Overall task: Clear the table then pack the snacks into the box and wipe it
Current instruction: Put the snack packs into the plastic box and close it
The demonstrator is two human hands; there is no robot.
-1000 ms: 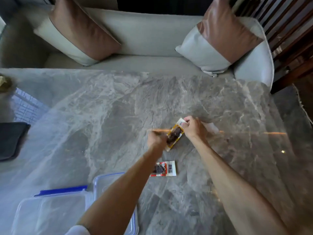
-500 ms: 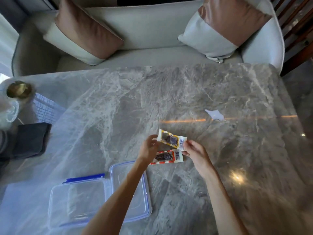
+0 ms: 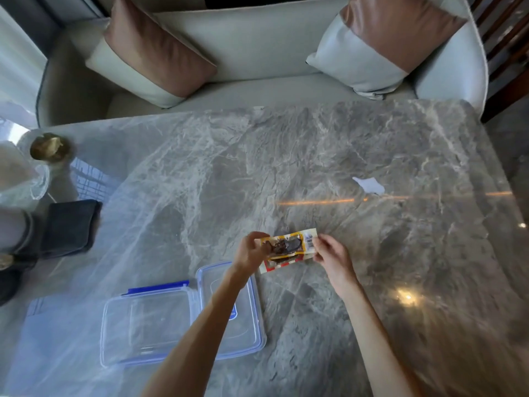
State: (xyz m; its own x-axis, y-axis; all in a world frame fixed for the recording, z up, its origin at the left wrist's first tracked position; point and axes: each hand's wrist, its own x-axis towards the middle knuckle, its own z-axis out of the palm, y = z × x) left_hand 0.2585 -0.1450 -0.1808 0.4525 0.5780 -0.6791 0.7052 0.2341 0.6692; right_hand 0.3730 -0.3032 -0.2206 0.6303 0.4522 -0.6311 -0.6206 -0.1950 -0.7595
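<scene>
A yellow snack packet [image 3: 289,244] is held flat between my two hands just above the marble table [image 3: 315,156]. My left hand [image 3: 249,253] pinches its left end and my right hand [image 3: 332,255] pinches its right end. Directly under it a red-and-white snack packet [image 3: 279,264] peeks out; whether it lies on the table or is held too is unclear. A clear plastic box [image 3: 148,325] with a blue clip stands open at the near left, its lid [image 3: 246,328] beside it under my left forearm.
A scrap of white paper [image 3: 369,185] lies on the table's right half. At the left edge are a dark folded cloth [image 3: 70,224], a brass-topped jar [image 3: 50,147] and glassware. A pale sofa [image 3: 243,53] with two cushions runs along the far side.
My hands pulled the yellow packet back toward me, from mid-table to just over the red-and-white packet. The view shifted, bringing the box and left-side items into sight.
</scene>
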